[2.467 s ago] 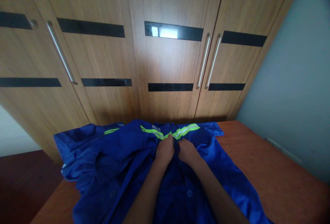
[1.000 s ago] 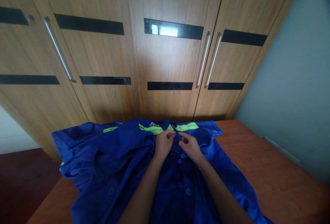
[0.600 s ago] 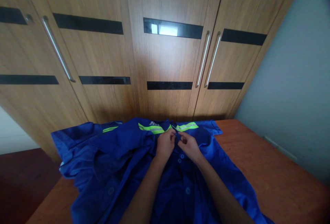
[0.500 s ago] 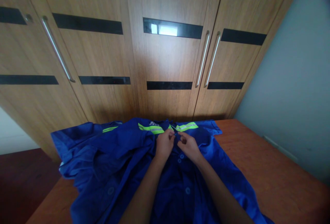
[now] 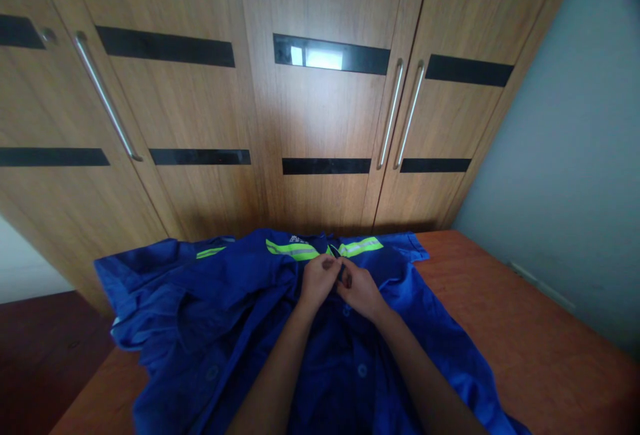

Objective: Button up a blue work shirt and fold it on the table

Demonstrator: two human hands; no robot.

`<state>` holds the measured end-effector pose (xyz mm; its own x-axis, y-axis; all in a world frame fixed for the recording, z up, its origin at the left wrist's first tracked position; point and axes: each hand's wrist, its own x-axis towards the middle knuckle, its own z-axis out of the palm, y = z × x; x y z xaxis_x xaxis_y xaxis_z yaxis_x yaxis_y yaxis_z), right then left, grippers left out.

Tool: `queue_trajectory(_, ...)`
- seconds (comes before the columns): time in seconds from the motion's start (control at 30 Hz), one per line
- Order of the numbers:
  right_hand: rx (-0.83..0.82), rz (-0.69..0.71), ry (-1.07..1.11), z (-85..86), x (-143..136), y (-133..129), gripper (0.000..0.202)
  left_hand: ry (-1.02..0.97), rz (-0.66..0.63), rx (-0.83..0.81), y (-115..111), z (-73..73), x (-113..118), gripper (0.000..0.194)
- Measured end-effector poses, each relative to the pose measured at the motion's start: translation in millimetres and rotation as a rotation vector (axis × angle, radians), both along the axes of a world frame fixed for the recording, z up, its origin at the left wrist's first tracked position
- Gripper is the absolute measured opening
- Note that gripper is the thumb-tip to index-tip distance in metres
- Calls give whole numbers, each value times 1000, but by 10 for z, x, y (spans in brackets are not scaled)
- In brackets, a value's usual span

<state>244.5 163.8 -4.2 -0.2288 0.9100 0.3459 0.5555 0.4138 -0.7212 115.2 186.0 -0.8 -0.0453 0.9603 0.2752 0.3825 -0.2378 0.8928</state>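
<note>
A blue work jacket with yellow-green and silver reflective strips is spread out before me, its sleeves reaching left and right. Buttons show down its front, one button below my hands. My left hand pinches the jacket's front edge near the strips, fingers closed. Right beside it, my right hand is also closed on the front edge, fingertips meeting those of the left. The bit of cloth or button between the fingertips is hidden.
The jacket lies on a reddish-brown wooden surface. Behind it stands a wooden wardrobe with black strips and metal handles. A pale wall is at the right, and dark floor shows at the lower left.
My right hand has moved left, and its fingertips now meet my left hand's at the jacket's front edge. The view has shifted slightly.
</note>
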Motion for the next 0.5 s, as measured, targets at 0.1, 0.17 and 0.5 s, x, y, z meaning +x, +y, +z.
queue_trajectory(0.1,-8,36,5,-7,0,-2,48,-94,27,-40,36,-50,-8,12)
queue_trajectory(0.17,2,33,31,-11,14,11,50,-152,47,-59,45,-75,-12,9)
queue_trajectory(0.5,160,-191,23,18,92,38,20,-254,12,-59,25,-87,3,8)
